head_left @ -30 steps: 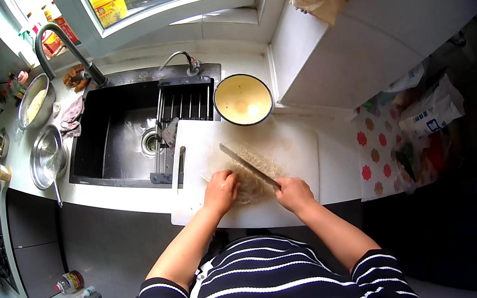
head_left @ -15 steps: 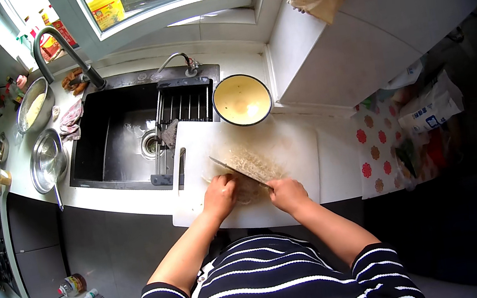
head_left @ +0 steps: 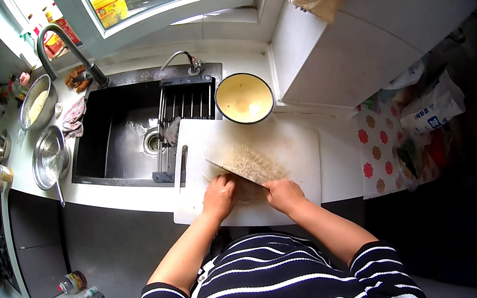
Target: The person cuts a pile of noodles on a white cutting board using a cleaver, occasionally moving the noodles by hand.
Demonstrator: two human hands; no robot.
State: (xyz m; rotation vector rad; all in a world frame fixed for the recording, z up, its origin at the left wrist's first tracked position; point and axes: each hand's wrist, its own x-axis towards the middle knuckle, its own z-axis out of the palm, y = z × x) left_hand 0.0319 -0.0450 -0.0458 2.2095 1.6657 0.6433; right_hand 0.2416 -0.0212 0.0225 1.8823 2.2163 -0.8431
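The right hand (head_left: pixel 285 196) grips a long grey metal knife (head_left: pixel 236 173) across a heap of fine pale shreds (head_left: pixel 260 161), seemingly mostly cut, on the white rectangular plastic board (head_left: pixel 295 134), while the curled left hand (head_left: pixel 219 194) beside the knife hides whether it holds any uncut remainder

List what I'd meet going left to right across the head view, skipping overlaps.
Metal bowl with pale contents → pink cloth → sink drain → left hand → right hand → flower-patterned sheet.
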